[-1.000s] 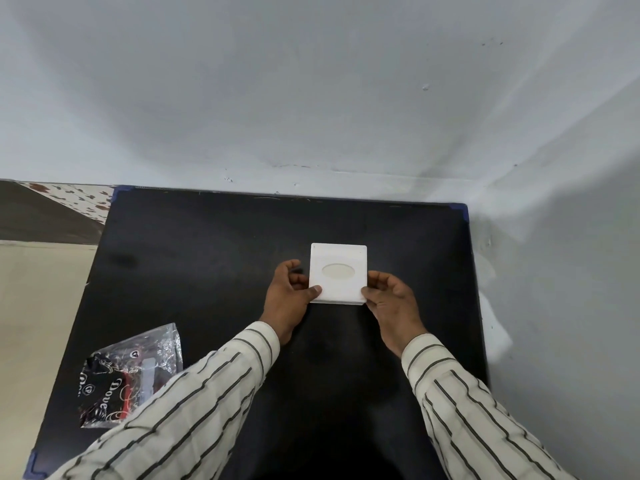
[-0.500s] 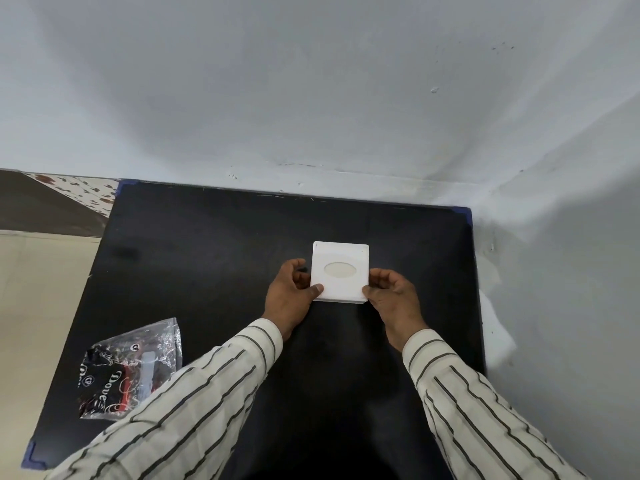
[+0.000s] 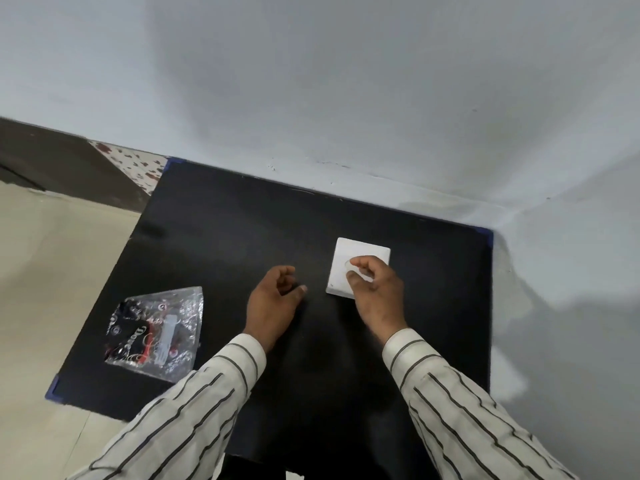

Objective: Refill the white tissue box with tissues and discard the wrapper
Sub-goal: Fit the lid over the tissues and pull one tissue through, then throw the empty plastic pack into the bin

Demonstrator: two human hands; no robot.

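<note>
Since the earlier frame: left hand (image 3: 273, 299) has come off the white tissue box (image 3: 360, 263) and now sits apart from it, to its left; right hand (image 3: 375, 292) has shifted from the box's right edge to over its top; the view has swung so that counter and box sit further right.

White tissue box: square, flat on the black counter (image 3: 221, 237), toward the far right part of the surface, near the wall (image 3: 346, 81) corner. Near right portion covered by the right hand; far edge and left edge visible.

Right hand: over the top face of the box, fingers curled, thumb and forefinger drawn close together at the middle of the lid. Whether anything is pinched between them cannot be told; the spot is blurred.

Left hand: loosely curled, half open, nothing in it; low over bare counter, contact not determinable.

Wrapper (image 3: 156, 336): clear crinkled plastic with black, red and white print, lying flat at the near left corner of the counter, well apart from both hands and from the box.

Sleeves (image 3: 194, 403): pale cloth with thin dark stripes, on both forearms.

Counter: black top, blue trim showing at corners.

Floor (image 3: 45, 271): pale, left of the counter.
</note>
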